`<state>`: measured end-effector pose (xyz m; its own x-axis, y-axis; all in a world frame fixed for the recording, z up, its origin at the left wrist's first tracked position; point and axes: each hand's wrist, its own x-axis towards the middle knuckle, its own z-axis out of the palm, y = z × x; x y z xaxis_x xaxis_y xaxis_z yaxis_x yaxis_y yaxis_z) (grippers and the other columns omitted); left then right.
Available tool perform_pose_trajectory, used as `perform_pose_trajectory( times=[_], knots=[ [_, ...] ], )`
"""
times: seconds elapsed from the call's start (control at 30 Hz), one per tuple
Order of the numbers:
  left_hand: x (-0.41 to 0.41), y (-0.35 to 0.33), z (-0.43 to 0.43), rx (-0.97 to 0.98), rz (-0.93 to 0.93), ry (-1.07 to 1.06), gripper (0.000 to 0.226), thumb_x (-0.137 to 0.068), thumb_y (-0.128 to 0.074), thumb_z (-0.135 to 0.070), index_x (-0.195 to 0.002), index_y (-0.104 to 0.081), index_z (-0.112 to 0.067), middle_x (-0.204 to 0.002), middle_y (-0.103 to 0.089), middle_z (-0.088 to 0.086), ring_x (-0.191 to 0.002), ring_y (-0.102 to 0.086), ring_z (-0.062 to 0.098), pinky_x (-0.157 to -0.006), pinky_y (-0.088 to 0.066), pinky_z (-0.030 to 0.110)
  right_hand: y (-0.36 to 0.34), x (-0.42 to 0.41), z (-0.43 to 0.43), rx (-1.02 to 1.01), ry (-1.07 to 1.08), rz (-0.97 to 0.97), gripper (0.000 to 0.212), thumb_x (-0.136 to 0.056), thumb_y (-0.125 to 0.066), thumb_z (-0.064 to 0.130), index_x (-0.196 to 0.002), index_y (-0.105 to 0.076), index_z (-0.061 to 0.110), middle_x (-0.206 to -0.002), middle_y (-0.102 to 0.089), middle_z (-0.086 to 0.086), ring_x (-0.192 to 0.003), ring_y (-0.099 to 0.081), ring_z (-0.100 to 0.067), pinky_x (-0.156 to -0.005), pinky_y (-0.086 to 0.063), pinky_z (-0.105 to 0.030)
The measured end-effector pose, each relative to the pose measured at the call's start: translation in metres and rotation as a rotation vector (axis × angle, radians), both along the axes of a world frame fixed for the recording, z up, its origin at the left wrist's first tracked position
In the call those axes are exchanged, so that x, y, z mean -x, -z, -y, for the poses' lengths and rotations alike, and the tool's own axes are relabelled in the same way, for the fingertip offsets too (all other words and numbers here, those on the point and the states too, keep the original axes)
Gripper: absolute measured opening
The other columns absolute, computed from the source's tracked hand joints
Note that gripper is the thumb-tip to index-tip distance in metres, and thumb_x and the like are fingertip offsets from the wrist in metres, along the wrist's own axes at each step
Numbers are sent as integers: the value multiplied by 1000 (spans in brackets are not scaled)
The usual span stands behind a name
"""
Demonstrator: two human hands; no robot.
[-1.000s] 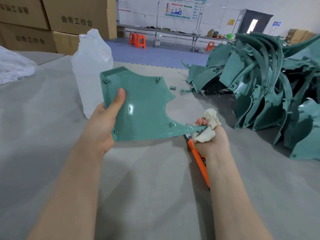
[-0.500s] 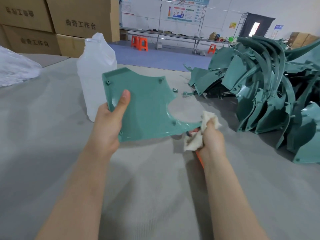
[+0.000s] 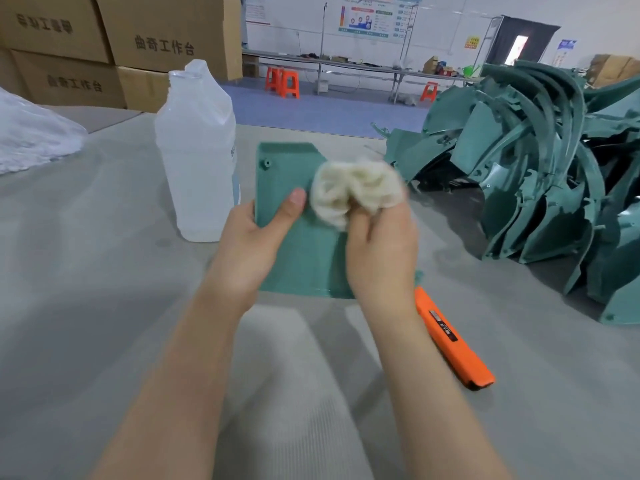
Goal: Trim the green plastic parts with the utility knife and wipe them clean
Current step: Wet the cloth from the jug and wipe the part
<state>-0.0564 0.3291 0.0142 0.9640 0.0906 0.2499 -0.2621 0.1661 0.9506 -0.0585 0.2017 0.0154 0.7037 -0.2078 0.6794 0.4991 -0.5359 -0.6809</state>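
Gripping the flat green plastic part (image 3: 301, 258) by its left edge, the left hand (image 3: 256, 244) has its thumb laid across the upper face and its fingers hidden under the part. The part is held over the grey table (image 3: 104, 306), in front of the person, its top edge pointing away and a small screw boss showing near its far left corner. The right hand (image 3: 381, 251) clutches a bunched cream cloth (image 3: 356, 188) and presses it against the part's upper face, close to the left thumb; the cloth and the fingers are blurred. The orange utility knife (image 3: 453, 341) lies on the table just to the right of the right wrist, angled away from the person. Its far end is hidden behind the wrist, so I cannot tell whether a blade is out.

A translucent white bottle (image 3: 197, 157) stands upright on the table just left of the part. A large heap of green plastic parts (image 3: 540, 188) sits on the right side of the table, well apart from the knife. A white plastic bag (image 3: 31, 140) rests at the far left edge, with stacked cardboard boxes (image 3: 166, 32) behind it. Orange stools (image 3: 282, 81) stand on the blue floor beyond the table.
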Motion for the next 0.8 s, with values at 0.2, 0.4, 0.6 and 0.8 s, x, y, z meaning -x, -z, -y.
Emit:
perform_pose_trajectory(
  times=[0.2,0.4,0.6,0.8],
  knots=[
    [0,0,-6,22,-35,37,28,-70,-66,-50,-79,-76,-26,-89,-75,-1,-83,-72,18,-65,-59,30,0,-10,19,-180,-119,-90,18,-98,-52,13,-114,-56,20,-81,-58,27,-75,-52,21,-66,-38,0],
    [-2,4,-14,124,-106,65,32,-71,-66,-46,-85,-76,-19,-94,-75,2,-87,-72,18,-63,-56,25,0,-15,44,-227,-218,-326,27,-89,-47,0,-100,-59,22,-85,-63,3,-79,-59,-19,-74,-52,-39],
    [-5,0,-21,152,2,-35,27,-77,-65,-49,-87,-75,-27,-99,-74,-3,-92,-71,16,-71,-57,30,1,-12,52,-487,114,-148,7,-96,-53,16,-102,-56,16,-91,-61,7,-86,-58,-9,-83,-49,-31],
    [0,-2,1,-349,328,-470,21,-89,-51,-43,-92,-61,-24,-75,-67,-17,-74,-64,-1,-67,-48,17,-4,0,22,-796,-208,-361,28,-104,-38,35,-115,-59,20,-102,-67,-3,-87,-66,-19,-78,-48,-37]
  ],
)
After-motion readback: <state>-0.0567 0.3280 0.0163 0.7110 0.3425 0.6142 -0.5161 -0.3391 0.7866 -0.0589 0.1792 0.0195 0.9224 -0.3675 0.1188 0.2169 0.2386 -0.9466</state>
